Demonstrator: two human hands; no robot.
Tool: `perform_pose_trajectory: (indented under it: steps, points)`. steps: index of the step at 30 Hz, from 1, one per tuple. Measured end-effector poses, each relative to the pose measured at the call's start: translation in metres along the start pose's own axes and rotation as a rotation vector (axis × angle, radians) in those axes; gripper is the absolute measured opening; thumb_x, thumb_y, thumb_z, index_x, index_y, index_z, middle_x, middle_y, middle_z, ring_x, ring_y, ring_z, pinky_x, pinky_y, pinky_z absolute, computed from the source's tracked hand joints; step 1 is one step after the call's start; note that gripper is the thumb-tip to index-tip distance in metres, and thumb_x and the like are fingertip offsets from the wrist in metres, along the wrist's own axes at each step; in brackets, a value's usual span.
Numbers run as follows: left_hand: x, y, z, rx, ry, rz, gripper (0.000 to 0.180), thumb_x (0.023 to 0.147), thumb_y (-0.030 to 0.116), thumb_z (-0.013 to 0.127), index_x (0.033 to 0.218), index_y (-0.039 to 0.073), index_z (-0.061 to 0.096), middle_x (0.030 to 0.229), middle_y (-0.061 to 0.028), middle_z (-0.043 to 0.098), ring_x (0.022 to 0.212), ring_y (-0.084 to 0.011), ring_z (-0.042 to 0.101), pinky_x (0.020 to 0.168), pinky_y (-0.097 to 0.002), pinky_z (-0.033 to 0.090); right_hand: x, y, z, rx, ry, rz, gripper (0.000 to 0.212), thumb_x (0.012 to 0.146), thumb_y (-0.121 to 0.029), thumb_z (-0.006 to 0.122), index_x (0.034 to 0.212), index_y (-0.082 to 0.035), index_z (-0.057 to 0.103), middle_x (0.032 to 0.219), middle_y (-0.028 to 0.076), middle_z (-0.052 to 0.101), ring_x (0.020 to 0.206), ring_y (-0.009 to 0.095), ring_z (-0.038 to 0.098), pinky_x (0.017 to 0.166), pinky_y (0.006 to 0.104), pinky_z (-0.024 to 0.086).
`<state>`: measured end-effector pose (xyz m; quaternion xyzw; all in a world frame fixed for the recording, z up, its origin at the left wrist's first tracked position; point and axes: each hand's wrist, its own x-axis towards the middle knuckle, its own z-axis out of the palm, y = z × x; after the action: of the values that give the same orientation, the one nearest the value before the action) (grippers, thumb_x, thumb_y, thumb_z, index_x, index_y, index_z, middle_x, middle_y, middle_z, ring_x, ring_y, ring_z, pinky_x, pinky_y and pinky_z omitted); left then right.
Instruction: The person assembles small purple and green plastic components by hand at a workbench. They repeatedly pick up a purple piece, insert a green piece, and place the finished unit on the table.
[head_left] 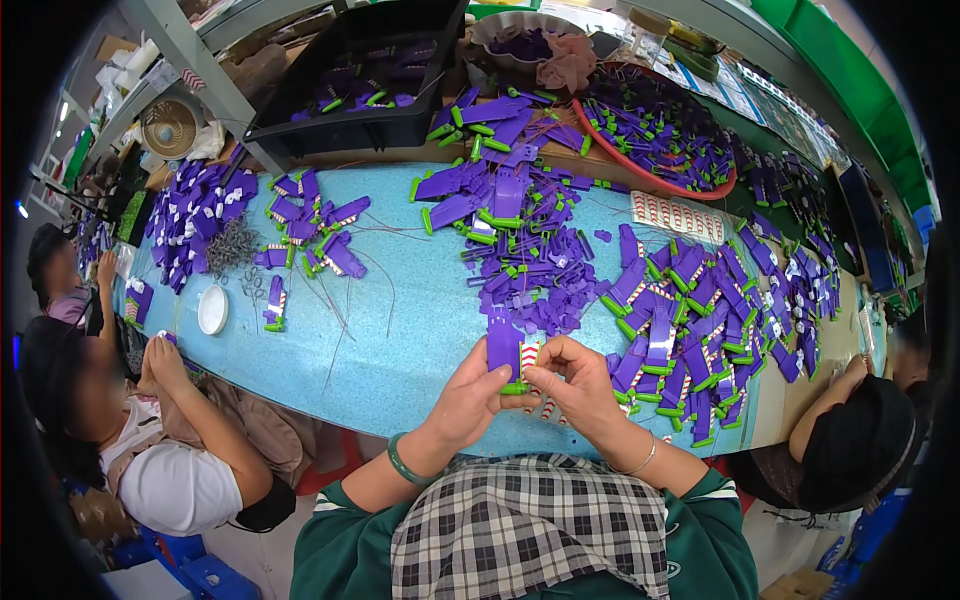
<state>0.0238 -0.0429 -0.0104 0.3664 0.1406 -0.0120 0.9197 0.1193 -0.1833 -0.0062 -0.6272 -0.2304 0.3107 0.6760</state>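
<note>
My left hand [466, 397] grips a flat purple plastic part [503, 347] with a green end, held over the near edge of the blue table. A red-and-white striped sticker [530, 354] lies along the right side of this part. The fingers of my right hand [580, 388] pinch at the sticker's lower right edge; how much of it is stuck down cannot be told. More striped stickers [547, 408] show partly under my hands. Just beyond my hands spreads a heap of small purple pieces [535, 285].
Purple-and-green parts with striped stickers [680, 335] pile up on the right. A striped sticker sheet [678, 217] lies near a red basin [735, 185]. A black bin [350, 130] stands at the back, a white bowl [212, 310] at left. Co-workers sit left [180, 450] and right [850, 440].
</note>
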Motion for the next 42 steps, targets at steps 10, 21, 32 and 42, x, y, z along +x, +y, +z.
perform_pose_trajectory:
  steps: [10, 21, 32, 42]
  points:
    - [-0.002, -0.001, 0.002, -0.041, -0.027, -0.010, 0.047, 0.093, 0.005, 0.041, 0.139, 0.006, 0.029, 0.123, -0.0139, 0.051, 0.110, -0.0248, 0.057, 0.086, -0.0417, 0.056, -0.001, 0.008, 0.000, -0.052, 0.030, -0.036, 0.010, 0.081, -0.005, 0.069, 0.083, -0.002, 0.061, 0.078, 0.001, 0.062, 0.070, 0.007, 0.056, 0.065, 0.0234, 0.046]
    - [-0.001, -0.005, 0.003, 0.196, -0.047, 0.074, 0.047, 0.087, -0.005, 0.046, 0.132, 0.004, 0.035, 0.120, -0.0122, 0.053, 0.112, -0.0237, 0.056, 0.087, -0.0392, 0.055, -0.002, 0.015, -0.001, -0.199, 0.077, -0.136, 0.012, 0.078, -0.006, 0.072, 0.078, -0.002, 0.060, 0.076, 0.004, 0.061, 0.069, 0.011, 0.057, 0.066, 0.0262, 0.046]
    - [-0.004, -0.016, 0.000, 0.398, -0.063, 0.087, 0.027, 0.095, 0.008, 0.053, 0.121, 0.003, 0.047, 0.109, -0.0037, 0.054, 0.102, -0.0107, 0.052, 0.087, -0.0273, 0.047, -0.001, -0.006, -0.002, -0.630, 0.192, -0.677, 0.019, 0.069, -0.004, 0.076, 0.066, -0.006, 0.058, 0.062, 0.005, 0.058, 0.059, 0.020, 0.051, 0.054, 0.0303, 0.039]
    - [-0.008, -0.020, 0.002, 0.313, -0.138, 0.081, 0.022, 0.096, 0.014, 0.053, 0.116, 0.004, 0.048, 0.109, -0.0044, 0.053, 0.102, -0.0131, 0.055, 0.088, -0.0326, 0.051, -0.005, -0.017, -0.003, -0.817, 0.204, -0.964, 0.024, 0.063, 0.001, 0.076, 0.065, -0.008, 0.054, 0.061, 0.003, 0.053, 0.057, 0.020, 0.049, 0.048, 0.0308, 0.037]
